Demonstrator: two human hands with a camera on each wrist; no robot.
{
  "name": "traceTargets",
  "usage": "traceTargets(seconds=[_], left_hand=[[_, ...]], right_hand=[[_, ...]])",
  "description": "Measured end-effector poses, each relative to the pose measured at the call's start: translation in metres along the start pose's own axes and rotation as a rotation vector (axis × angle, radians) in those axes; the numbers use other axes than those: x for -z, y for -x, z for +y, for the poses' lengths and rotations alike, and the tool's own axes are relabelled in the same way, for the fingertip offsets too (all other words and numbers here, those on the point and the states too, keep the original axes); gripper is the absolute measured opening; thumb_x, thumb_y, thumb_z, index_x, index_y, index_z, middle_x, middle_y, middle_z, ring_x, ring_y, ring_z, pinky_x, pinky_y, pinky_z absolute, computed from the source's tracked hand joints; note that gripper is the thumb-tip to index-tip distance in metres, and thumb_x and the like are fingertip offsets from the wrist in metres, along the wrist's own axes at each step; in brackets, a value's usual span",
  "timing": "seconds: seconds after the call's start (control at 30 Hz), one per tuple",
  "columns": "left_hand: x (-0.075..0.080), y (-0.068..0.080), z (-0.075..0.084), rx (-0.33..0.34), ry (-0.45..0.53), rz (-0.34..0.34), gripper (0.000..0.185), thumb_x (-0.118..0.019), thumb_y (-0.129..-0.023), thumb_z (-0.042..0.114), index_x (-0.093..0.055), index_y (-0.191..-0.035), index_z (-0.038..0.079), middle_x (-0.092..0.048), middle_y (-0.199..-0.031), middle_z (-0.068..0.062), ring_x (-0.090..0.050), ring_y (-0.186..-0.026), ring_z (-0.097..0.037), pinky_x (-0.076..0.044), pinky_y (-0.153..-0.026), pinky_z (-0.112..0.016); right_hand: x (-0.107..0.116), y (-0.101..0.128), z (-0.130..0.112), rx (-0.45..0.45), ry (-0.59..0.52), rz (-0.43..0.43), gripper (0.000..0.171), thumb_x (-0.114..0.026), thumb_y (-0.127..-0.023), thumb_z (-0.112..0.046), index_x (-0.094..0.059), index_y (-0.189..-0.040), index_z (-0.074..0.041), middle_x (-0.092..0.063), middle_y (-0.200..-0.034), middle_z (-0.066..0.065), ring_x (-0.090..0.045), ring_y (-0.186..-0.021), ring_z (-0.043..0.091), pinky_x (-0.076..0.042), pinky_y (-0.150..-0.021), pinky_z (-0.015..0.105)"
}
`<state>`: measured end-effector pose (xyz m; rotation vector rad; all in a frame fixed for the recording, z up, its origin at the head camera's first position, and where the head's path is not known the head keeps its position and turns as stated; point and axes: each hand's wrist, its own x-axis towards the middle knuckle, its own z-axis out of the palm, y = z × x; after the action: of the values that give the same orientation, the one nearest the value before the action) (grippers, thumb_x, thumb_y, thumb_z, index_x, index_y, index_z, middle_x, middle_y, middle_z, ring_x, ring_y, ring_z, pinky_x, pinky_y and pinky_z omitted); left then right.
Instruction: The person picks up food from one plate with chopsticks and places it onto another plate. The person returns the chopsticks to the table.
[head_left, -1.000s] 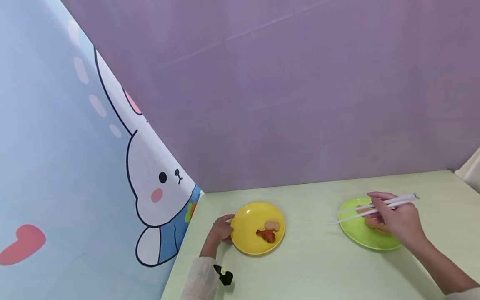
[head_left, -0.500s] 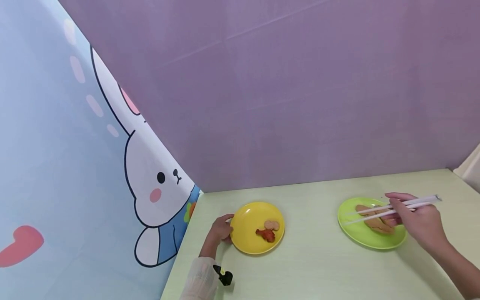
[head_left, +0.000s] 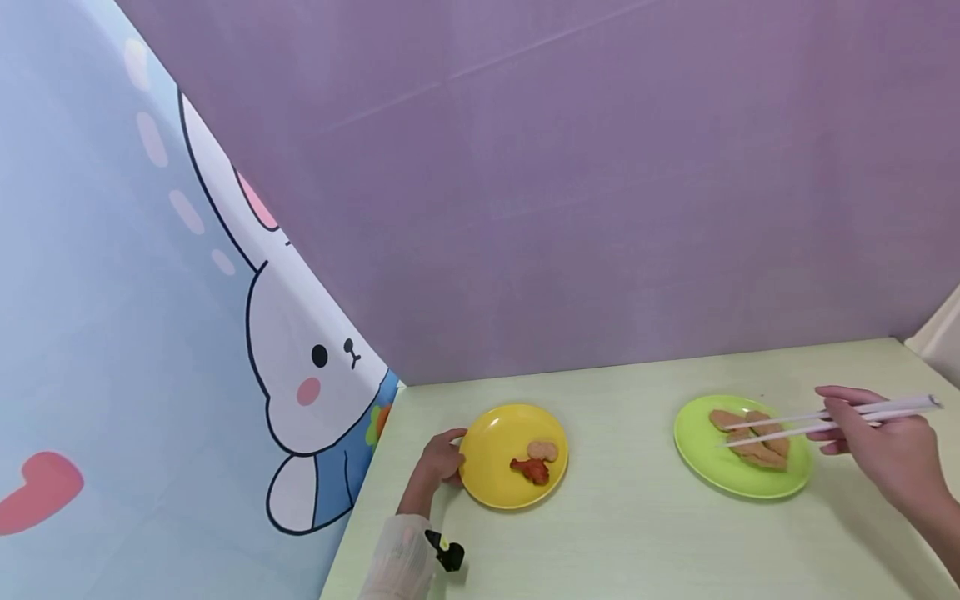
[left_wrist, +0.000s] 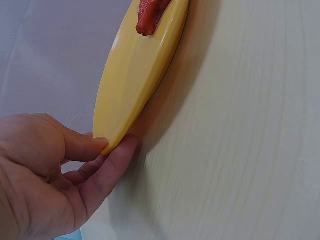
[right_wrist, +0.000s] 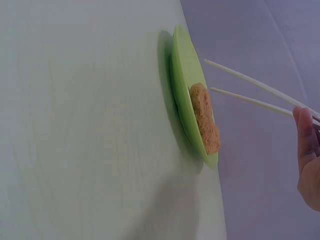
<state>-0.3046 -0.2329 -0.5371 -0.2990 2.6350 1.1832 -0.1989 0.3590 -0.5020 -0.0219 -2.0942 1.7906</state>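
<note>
My left hand pinches the left rim of a yellow plate, thumb on top and fingers beneath, as the left wrist view shows. On that plate lie a red-brown chicken drumstick and a small pale tan piece of food. Over at the right, my right hand holds a pair of white chopsticks. Their tips are apart with nothing between them, above a green plate. Several brown fried-looking pieces lie on the green plate.
Both plates stand on a pale green-white table. A purple backdrop rises behind its far edge. On the left is a blue panel with a cartoon rabbit. A small black object sits at the left sleeve.
My right hand and the chopsticks have moved right, so the food on the green plate shows more. The left hand stays on the yellow plate's rim.
</note>
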Motion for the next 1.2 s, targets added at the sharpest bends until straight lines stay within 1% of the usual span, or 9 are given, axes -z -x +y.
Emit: traceTargets(seconds=[0.2,0.3,0.4,0.53,0.63,0.67,0.83,0.97,1.2], left_hand=[[-0.001,0.001,0.001,0.007,-0.004,0.004,0.065,-0.054,-0.084,-0.008,-0.055,-0.146,0.011,-0.069,-0.096,-0.011,-0.063,-0.058,-0.016,-0.057,-0.052,-0.028],[-0.002,0.001,0.001,0.005,-0.008,0.002,0.065,-0.053,-0.084,-0.008,-0.054,-0.146,0.010,-0.068,-0.093,-0.010,-0.062,-0.056,-0.016,-0.056,-0.051,-0.027],[-0.002,0.000,0.001,0.002,-0.007,-0.002,0.065,-0.053,-0.084,-0.008,-0.054,-0.147,0.010,-0.068,-0.093,-0.010,-0.061,-0.056,-0.016,-0.055,-0.051,-0.027],[-0.002,-0.001,0.001,0.010,0.003,-0.005,0.065,-0.053,-0.084,-0.008,-0.054,-0.147,0.010,-0.069,-0.097,-0.012,-0.063,-0.057,-0.016,-0.057,-0.052,-0.028],[-0.002,-0.003,0.000,0.009,0.005,-0.001,0.065,-0.053,-0.085,-0.009,-0.053,-0.147,0.010,-0.070,-0.102,-0.014,-0.065,-0.059,-0.017,-0.058,-0.054,-0.029],[-0.002,-0.004,0.000,0.008,0.004,0.001,0.065,-0.053,-0.086,-0.009,-0.053,-0.148,0.010,-0.070,-0.104,-0.014,-0.065,-0.060,-0.017,-0.058,-0.054,-0.029],[-0.003,-0.005,-0.001,0.015,0.015,0.003,0.065,-0.053,-0.086,-0.009,-0.053,-0.148,0.011,-0.070,-0.108,-0.015,-0.066,-0.061,-0.016,-0.058,-0.054,-0.029],[-0.003,-0.005,-0.002,0.019,0.022,-0.002,0.066,-0.053,-0.086,-0.009,-0.053,-0.148,0.011,-0.070,-0.106,-0.014,-0.065,-0.060,-0.016,-0.058,-0.053,-0.029],[-0.002,-0.003,-0.001,0.011,0.009,-0.003,0.064,-0.053,-0.086,-0.008,-0.053,-0.148,0.011,-0.069,-0.104,-0.013,-0.065,-0.061,-0.016,-0.058,-0.055,-0.029]], right_hand=[[0.009,0.002,0.003,-0.031,-0.025,0.015,0.032,-0.057,-0.102,-0.010,-0.073,-0.102,-0.038,-0.075,-0.079,-0.019,-0.074,-0.061,0.007,-0.057,-0.051,0.025],[0.012,0.004,0.004,-0.044,-0.080,0.017,0.033,-0.057,-0.101,-0.008,-0.074,-0.101,-0.036,-0.075,-0.078,-0.018,-0.074,-0.060,0.007,-0.057,-0.050,0.025],[0.014,0.005,0.006,-0.028,-0.122,0.013,0.034,-0.056,-0.101,-0.005,-0.075,-0.102,-0.033,-0.076,-0.078,-0.016,-0.073,-0.060,0.007,-0.056,-0.049,0.024],[0.016,0.006,0.009,-0.024,-0.084,0.020,0.037,-0.055,-0.101,-0.005,-0.074,-0.101,-0.037,-0.075,-0.078,-0.017,-0.072,-0.059,0.005,-0.056,-0.049,0.023],[0.015,0.007,0.011,-0.044,-0.056,0.022,0.039,-0.054,-0.102,-0.006,-0.073,-0.099,-0.040,-0.074,-0.076,-0.018,-0.072,-0.058,0.005,-0.056,-0.048,0.022],[0.015,0.008,0.012,-0.048,-0.059,0.017,0.040,-0.054,-0.102,-0.005,-0.073,-0.099,-0.040,-0.074,-0.076,-0.018,-0.072,-0.058,0.005,-0.056,-0.048,0.022],[0.013,0.009,0.014,-0.049,-0.002,-0.002,0.041,-0.054,-0.102,-0.006,-0.071,-0.096,-0.043,-0.073,-0.075,-0.021,-0.071,-0.057,0.003,-0.056,-0.048,0.022],[0.012,0.008,0.016,-0.042,-0.005,-0.006,0.041,-0.055,-0.102,-0.006,-0.072,-0.096,-0.043,-0.073,-0.075,-0.021,-0.072,-0.058,0.003,-0.057,-0.050,0.022],[0.012,0.005,0.017,-0.041,-0.017,0.024,0.041,-0.055,-0.101,-0.005,-0.072,-0.093,-0.042,-0.072,-0.074,-0.021,-0.071,-0.057,0.003,-0.056,-0.050,0.021]])
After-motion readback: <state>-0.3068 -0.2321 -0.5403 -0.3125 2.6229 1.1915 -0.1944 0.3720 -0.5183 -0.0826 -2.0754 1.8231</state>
